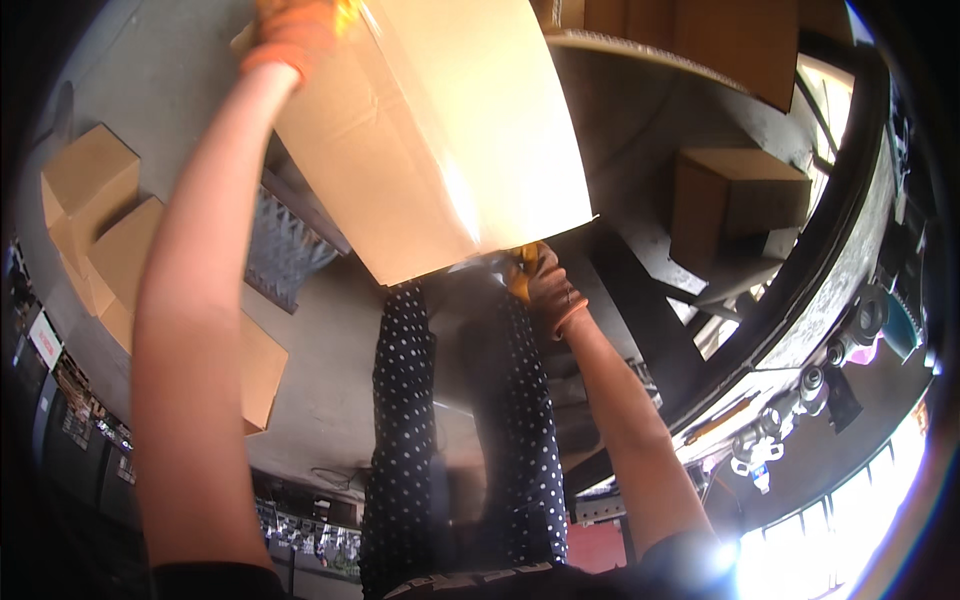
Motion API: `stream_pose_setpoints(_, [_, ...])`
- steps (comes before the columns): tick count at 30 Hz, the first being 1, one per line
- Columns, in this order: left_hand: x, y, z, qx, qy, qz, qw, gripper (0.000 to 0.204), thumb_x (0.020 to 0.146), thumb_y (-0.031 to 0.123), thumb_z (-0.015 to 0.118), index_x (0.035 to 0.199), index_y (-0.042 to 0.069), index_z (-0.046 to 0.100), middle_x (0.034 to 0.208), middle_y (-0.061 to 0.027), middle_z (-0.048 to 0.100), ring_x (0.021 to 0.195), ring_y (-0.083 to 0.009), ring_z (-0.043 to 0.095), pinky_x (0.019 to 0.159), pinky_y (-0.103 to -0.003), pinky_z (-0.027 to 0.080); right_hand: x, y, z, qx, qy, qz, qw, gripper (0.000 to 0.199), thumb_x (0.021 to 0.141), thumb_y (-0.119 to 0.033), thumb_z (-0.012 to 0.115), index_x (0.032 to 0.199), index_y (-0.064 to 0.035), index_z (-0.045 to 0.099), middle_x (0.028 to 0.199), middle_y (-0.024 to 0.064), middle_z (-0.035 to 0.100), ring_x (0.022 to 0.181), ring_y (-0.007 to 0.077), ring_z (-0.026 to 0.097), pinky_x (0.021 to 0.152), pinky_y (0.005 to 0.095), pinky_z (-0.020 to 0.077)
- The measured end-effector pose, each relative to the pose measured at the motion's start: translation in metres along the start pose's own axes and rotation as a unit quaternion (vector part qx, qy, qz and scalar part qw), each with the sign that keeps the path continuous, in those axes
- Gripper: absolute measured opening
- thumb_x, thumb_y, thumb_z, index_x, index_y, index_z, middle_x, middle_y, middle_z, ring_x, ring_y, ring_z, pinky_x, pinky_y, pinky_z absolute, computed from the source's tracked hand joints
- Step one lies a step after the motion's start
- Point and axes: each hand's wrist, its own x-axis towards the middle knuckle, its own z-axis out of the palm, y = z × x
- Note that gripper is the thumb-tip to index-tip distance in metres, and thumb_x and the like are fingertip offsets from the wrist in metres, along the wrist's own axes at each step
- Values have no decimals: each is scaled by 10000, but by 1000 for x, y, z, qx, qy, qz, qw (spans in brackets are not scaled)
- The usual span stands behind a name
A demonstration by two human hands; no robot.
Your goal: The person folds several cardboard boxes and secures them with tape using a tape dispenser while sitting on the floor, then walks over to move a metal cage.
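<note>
Watching a tan carton.
Left hand at upper-left edge, right hand curled at lower corner; I can't tell left's closure or either grip. White sign illegible; floor grey.

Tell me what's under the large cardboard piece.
Polka-dot trousers emerge below the cardboard; a grey latticed object shows beyond its left edge. Feet and anything fully beneath are covered.

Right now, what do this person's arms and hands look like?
The left hand and right hand wear orange gloves with yellow patches towards the fingers, ending at the wrists; the right one looks browner in the shade. The forearms are bare, and dark sleeves show above them.
</note>
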Motion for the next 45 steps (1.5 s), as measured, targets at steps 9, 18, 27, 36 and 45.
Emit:
stream_pose_setpoints(9, [-28, 9, -11, -14, 51, 88, 995, 562, 853, 375, 497, 1284, 28, 399, 1334, -161, 391, 1265, -313, 330, 1048, -392, 247, 152, -62, 66, 101, 160, -171, 967, 163, 806, -21, 606, 965, -7, 571, 880, 80, 643, 821, 181, 615, 754, 259, 473])
stream_pose_setpoints(18, [-210, 89, -112, -330, 30, -249, 910, 435, 792, 133, 638, 1189, -4, 525, 907, -118, 654, 813, -280, 624, 776, -341, 498, 151, -167, -60, -118, -128, 13, 985, 300, 875, -142, 483, 1144, -11, 503, 849, 131, 610, 697, 212, 575, 598, 274, 458])
stream_pose_setpoints(27, [-226, 104, 51, -441, 47, -363, 820, 736, 730, 198, 646, 1326, -20, 274, 936, -159, 545, 802, -216, 544, 707, -304, 473, 231, -214, -31, 449, -121, -30, 885, 337, 941, -200, 500, 1174, 43, 490, 1091, 161, 594, 950, 239, 619, 871, 330, 490])
stream_pose_setpoints(36, [-245, 105, 70, -665, -49, -435, 605, 355, 841, 215, 591, 1131, 19, 534, 935, -85, 609, 825, -160, 579, 716, -284, 469, 216, -196, -20, 85, -208, -218, 950, 235, 868, -3, 540, 1102, 26, 551, 992, 95, 629, 824, 166, 621, 742, 252, 511])
stream_pose_setpoints(45, [-224, 81, 69, -655, -88, -374, 651, 457, 691, 108, 701, 1118, 31, 557, 993, -105, 638, 887, -222, 594, 802, -289, 458, 200, -128, 8, -198, -137, -259, 935, 386, 768, -212, 607, 1128, -80, 568, 1014, 55, 645, 869, 212, 636, 779, 327, 510])
